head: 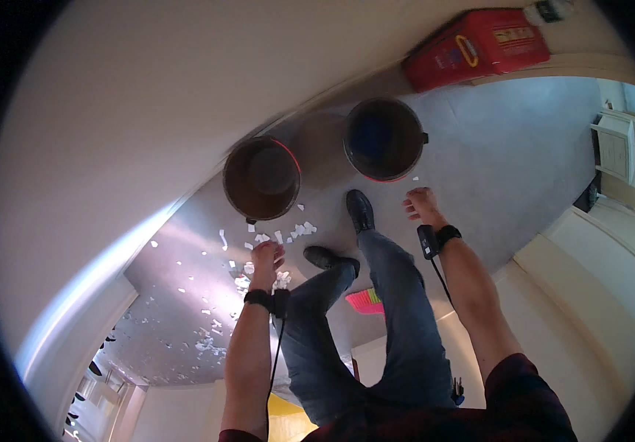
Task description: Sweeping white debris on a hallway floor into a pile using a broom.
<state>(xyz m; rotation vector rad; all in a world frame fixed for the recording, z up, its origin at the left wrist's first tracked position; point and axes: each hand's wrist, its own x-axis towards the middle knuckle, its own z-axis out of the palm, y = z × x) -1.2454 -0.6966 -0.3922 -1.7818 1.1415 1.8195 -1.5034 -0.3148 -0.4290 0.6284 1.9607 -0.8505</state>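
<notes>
My left hand hangs above white paper scraps strewn over the grey floor, its fingers loosely curled and nothing visible in them. Beyond it, against the wall, stands a dark bucket with a red mark on its rim. My right hand is in the air near a second dark bucket, fingers slightly apart and holding nothing visible. Something dark blue shows inside that bucket. Behind my legs, a pink brush head with a yellow-green part is partly hidden by my thigh.
More scraps spread across the floor on the left. A red bin with a yellow handle stands by the wall, a bottle beside its top. My feet are between the buckets and the brush. Cables run from both wrist straps.
</notes>
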